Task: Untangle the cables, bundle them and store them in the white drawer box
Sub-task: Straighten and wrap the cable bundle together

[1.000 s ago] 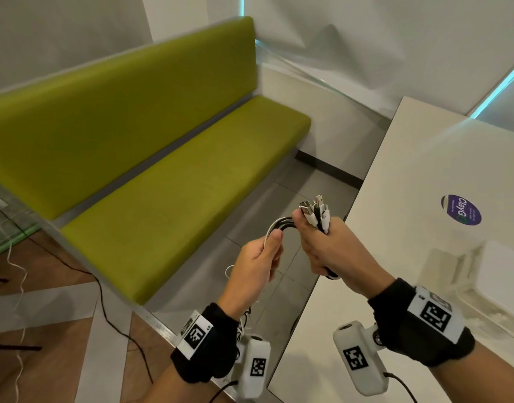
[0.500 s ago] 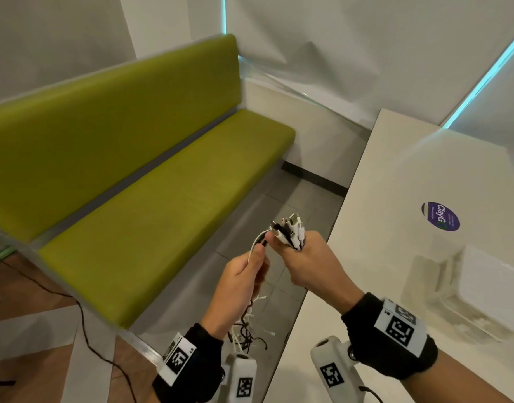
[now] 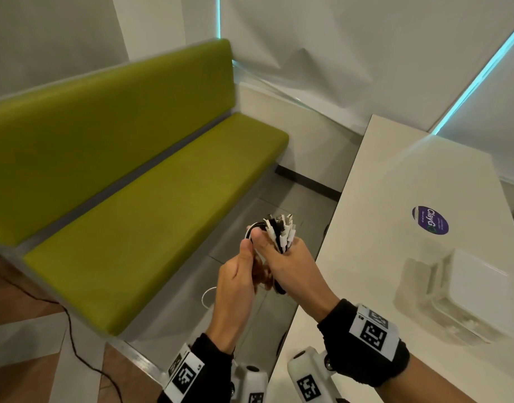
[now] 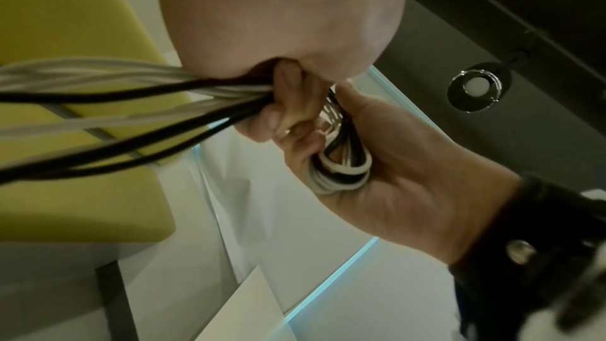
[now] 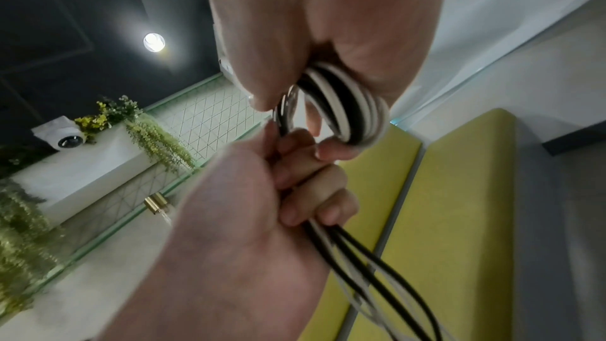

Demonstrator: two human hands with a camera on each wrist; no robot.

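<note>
Black and white cables (image 3: 280,231) are gathered in one bunch, plug ends sticking up above my right hand (image 3: 289,258), which grips the looped part. In the right wrist view the loops (image 5: 344,109) wrap round my right hand (image 5: 315,103). My left hand (image 3: 248,248) sits right against it, thumb up, and grips the trailing strands (image 4: 131,92), which hang down towards the floor. In the right wrist view the left hand (image 5: 295,183) closes on those strands (image 5: 357,263). The white drawer box (image 3: 470,295) stands on the table to the right, apart from both hands.
A cream table (image 3: 395,199) with a purple sticker (image 3: 430,220) lies right of my hands. A long green bench (image 3: 151,216) runs along the left. A black wire (image 3: 72,341) trails over the floor at lower left.
Both hands have come closer together. My left hand has moved up against the right hand, and the loop between them has shortened. The view has swung slightly to the right.
</note>
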